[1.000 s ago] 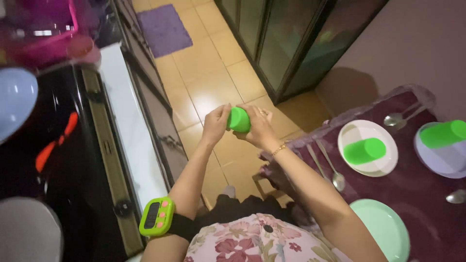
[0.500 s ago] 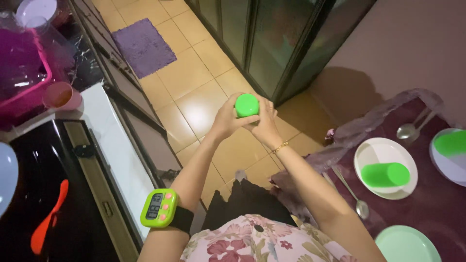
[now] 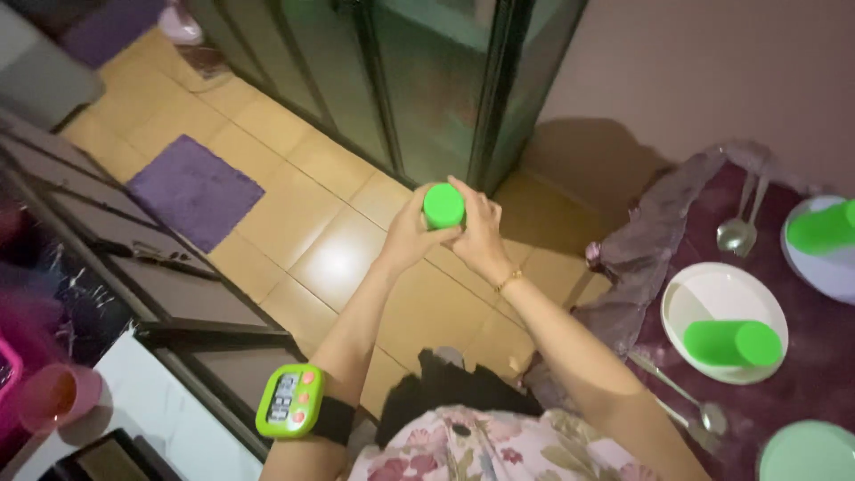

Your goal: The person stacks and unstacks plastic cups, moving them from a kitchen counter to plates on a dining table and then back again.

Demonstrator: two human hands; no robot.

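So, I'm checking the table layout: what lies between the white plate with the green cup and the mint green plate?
In the head view, spoons lie on the maroon cloth between the white plate and the mint green plate.

Dim indoor light, glare on floor tiles, blurred left edge
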